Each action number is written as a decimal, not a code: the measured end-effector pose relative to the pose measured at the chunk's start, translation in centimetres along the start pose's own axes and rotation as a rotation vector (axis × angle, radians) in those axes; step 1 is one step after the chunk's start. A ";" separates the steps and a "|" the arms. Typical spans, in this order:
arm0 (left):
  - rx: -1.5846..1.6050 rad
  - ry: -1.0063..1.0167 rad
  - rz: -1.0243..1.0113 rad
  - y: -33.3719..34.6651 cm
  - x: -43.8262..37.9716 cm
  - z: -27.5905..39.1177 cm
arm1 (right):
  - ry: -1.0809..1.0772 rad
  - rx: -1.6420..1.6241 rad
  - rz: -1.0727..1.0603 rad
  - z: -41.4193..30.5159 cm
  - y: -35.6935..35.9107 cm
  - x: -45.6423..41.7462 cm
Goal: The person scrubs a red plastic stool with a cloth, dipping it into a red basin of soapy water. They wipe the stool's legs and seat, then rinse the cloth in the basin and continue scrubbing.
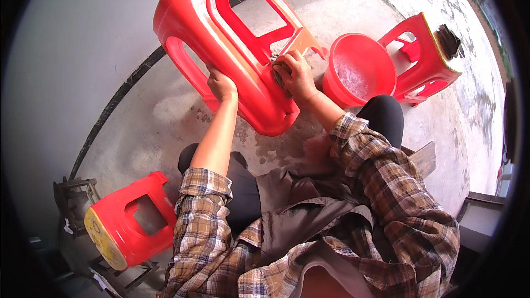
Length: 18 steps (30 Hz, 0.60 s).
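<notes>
A large red plastic stool (194,20) is tilted on its side in front of me, with openings cut through its sides. My left hand (222,85) grips the strip beside one opening, fingers hooked over the edge. In my right hand (296,75) is a bunched grey-brown cloth or scrubbing pad (278,78), pressed against the stool's near side. Just right of that hand stands a red plastic basin (383,66) holding foamy water. The underside of the stool and most of the cloth are hidden.
Right of the basin, a smaller red stool (428,66) bears a dark crumpled object (448,41). Another red stool (118,223) with a yellow seat lies tilted at lower left, near dark small frames (76,194). A white wall (83,49) bounds the left; wet patches mark the concrete floor (165,107).
</notes>
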<state>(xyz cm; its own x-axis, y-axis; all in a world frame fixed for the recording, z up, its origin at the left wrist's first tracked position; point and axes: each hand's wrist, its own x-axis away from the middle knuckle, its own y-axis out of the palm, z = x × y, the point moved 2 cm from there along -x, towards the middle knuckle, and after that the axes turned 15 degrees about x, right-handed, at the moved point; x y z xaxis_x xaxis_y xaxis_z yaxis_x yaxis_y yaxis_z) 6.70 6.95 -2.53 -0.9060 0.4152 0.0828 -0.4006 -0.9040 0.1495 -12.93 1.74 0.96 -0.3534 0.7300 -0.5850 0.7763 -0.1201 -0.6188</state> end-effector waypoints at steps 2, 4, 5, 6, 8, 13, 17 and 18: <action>-0.081 -0.012 0.042 0.1 -0.1 0.4 | -0.105 -0.006 -0.107 -0.6 -0.3 3.4; -0.141 -0.013 0.035 0.4 -0.1 0.3 | -0.202 0.110 -0.234 -0.9 -1.7 6.7; -0.172 -0.039 0.061 0.2 -0.2 0.1 | -0.254 0.171 -0.314 -0.9 -2.1 8.0; -0.125 -0.052 0.066 0.2 0.3 0.5 | -0.200 0.145 -0.299 -1.0 -2.6 8.6; -0.109 -0.042 0.070 0.2 0.6 0.6 | -0.169 0.190 -0.375 -1.3 -3.6 8.2; -0.196 -0.032 0.039 0.5 0.9 0.6 | -0.018 0.293 -0.472 -0.1 -5.9 8.6; -0.215 0.001 0.042 0.5 1.3 1.0 | 0.015 0.258 -0.402 -2.2 -6.0 8.8; -0.206 0.007 0.042 0.3 1.4 1.2 | -0.036 0.274 -0.428 -3.6 -5.4 9.0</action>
<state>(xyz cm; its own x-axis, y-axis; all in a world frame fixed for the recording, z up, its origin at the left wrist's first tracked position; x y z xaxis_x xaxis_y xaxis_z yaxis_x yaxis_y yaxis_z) 5.46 7.34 -1.22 -0.9231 0.3767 0.0779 -0.3814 -0.9225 -0.0587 -18.41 11.40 0.87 -0.6313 0.7296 -0.2630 0.3937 0.0092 -0.9192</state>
